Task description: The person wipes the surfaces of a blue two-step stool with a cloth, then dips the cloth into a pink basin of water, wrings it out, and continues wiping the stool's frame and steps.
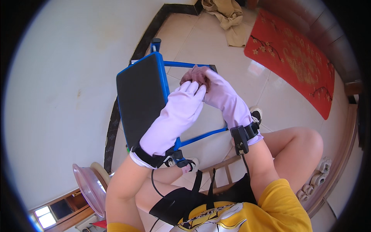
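Observation:
Both of my hands wear pale lilac rubber gloves, with black straps and small devices at the wrists. My left hand (184,101) and my right hand (216,90) meet around a bunched mauve cloth (197,76), which both are gripping. Part of the cloth is hidden by the fingers. Just to the left stands a piece of folding furniture with a blue metal frame (200,138) and a flat black panel (140,98) edged in blue. My left forearm passes over the panel's lower right corner.
A red mat (292,61) with blossom patterns lies on the tiled floor, near a crumpled tan cloth (229,17). A white wall (63,81) rises at left. A pink plastic basin (88,188) is at lower left, and several white shoes (318,178) are at lower right.

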The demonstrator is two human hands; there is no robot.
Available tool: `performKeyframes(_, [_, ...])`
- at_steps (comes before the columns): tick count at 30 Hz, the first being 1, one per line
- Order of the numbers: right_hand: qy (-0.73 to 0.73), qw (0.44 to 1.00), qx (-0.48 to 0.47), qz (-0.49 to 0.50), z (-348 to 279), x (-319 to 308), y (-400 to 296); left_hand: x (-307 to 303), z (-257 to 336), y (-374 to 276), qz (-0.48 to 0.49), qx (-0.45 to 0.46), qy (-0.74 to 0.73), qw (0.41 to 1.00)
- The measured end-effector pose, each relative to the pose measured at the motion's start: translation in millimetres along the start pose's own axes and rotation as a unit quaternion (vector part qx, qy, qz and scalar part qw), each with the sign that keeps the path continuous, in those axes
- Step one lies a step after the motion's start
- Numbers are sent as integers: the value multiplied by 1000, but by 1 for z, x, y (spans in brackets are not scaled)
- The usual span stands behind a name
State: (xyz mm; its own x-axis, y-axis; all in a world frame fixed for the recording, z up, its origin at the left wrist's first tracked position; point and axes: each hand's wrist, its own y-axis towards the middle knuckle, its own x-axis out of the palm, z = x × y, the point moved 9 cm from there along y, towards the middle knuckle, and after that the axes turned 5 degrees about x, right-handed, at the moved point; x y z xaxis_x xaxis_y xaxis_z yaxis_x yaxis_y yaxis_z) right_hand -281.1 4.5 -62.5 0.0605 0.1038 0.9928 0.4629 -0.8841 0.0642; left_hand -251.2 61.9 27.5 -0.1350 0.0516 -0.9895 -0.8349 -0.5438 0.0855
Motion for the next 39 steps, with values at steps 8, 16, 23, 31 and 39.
performKeyframes(8, [-242,948,-43,201,-46,-167,-22,-55,-31,-42,37,-13,-12,999])
performKeyframes(16, [-342,818,-165,432,-113,-274,-27,-42,-93,-89,50,-138,23,989])
performKeyframes(23, [-424,796,-179,393,-138,-289,51,-36,-103,-92,9,-180,14,984])
performKeyframes(31, [-606,664,-229,374,-134,-316,92,-32,-108,-97,-19,-177,22,984])
performKeyframes(39, [-676,612,-134,387,-132,-328,71,-32,-106,-95,-20,-179,27,983])
